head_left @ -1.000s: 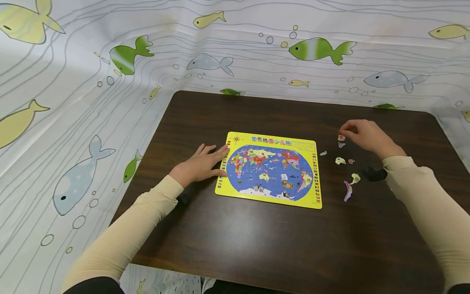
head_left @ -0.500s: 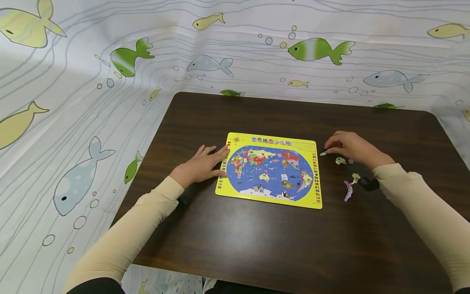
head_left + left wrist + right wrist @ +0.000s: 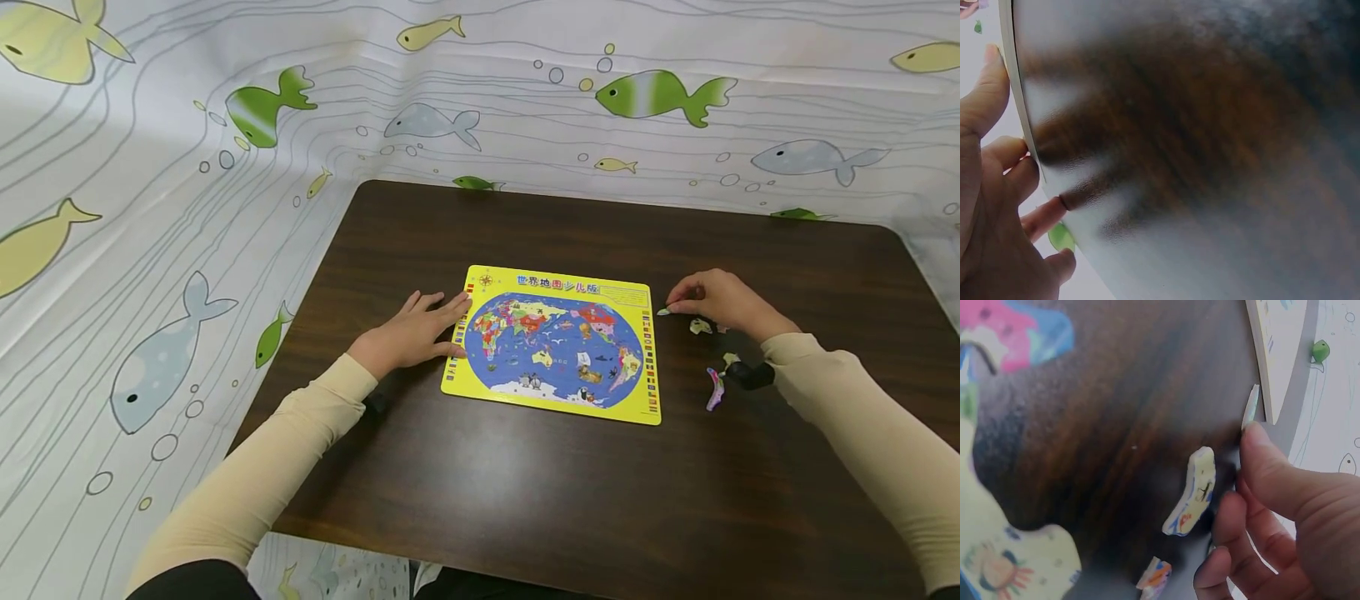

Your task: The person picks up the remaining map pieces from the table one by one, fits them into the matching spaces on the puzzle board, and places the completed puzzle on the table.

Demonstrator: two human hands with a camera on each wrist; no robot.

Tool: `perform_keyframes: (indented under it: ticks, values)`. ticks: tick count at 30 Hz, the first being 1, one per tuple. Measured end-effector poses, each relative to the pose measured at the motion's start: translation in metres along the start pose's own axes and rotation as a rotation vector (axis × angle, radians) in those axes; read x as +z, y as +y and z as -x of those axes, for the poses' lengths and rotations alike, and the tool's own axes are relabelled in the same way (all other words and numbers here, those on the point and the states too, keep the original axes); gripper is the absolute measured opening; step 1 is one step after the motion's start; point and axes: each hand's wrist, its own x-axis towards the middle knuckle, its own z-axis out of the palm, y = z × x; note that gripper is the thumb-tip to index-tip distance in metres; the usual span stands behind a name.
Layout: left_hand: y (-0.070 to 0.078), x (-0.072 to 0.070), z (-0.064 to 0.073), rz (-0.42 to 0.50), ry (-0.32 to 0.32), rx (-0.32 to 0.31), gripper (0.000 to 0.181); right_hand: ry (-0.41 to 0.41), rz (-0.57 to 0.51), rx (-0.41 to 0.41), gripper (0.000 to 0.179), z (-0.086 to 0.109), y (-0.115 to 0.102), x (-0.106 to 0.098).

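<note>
Two hands work over a dark brown wood-grain table point(image 3: 487, 492), with a yellow-bordered rectangular world-map board point(image 3: 517, 354) lying flat between them. The left hand point(image 3: 408, 337) is spread, its fingers loosely extended and its fingertips at the board's left edge; it grasps nothing. The right hand point(image 3: 723, 302) pinches a small, pale, slender puzzle piece point(image 3: 663, 312) between thumb and fingers, just beside the board's right edge (the wrist view shows the piece jutting past the thumb tip). Under and near that hand lies a cream, irregular piece point(image 3: 700, 326), with a smaller piece point(image 3: 722, 328) partly hidden beside it. Closer to the person, a curved pink-and-purple piece point(image 3: 716, 389) lies near a yellowish piece point(image 3: 730, 359), which a black wrist device point(image 3: 752, 375) partly covers.
</note>
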Motion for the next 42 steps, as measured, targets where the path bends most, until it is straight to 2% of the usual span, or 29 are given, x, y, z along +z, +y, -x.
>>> perform_keyframes:
  ticks: [4, 9, 27, 35, 42]
  values:
    - [0.0, 0.0003, 0.0, 0.0, -0.001, -0.001, 0.087, -0.018, -0.034, 0.036, 0.019, 0.0007, -0.0014, 0.0001]
    - [-0.0006, 0.0013, -0.0001, 0.005, 0.0, -0.002, 0.086, -0.022, -0.035, 0.043, 0.019, 0.0003, -0.0046, 0.0012]
    - [-0.0005, -0.0008, -0.0002, 0.01, 0.004, 0.0, 0.088, 0.014, 0.035, 0.002, 0.013, -0.0027, -0.0002, 0.0049]
    - [0.0, -0.0011, 0.0006, 0.01, 0.006, 0.012, 0.088, -0.001, 0.075, -0.007, 0.013, -0.0032, 0.0, 0.0045]
    - [0.0006, -0.0015, 0.0006, 0.017, 0.004, 0.006, 0.087, -0.037, 0.001, 0.01, 0.013, -0.0001, -0.0014, 0.0007]
